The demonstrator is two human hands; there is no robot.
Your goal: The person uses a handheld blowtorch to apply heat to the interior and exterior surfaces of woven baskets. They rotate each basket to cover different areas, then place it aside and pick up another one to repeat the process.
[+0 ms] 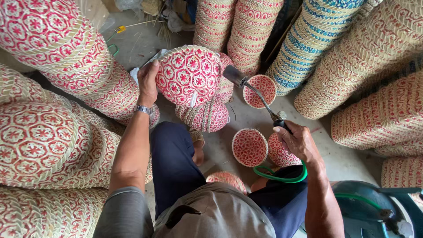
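Matt woven-straw basket (188, 75), metal torch (253, 90), glossy green plastic hose (282, 177).

Basket stacks (53, 132) beyond frame edges

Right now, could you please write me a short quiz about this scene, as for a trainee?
1. True or false: the left hand holds a red-and-white woven basket.
2. What does the right hand grip? A) scissors B) a gas torch C) a brush
3. What colour is the hose that loops under the right hand?

Key: 1 true; 2 B; 3 green.
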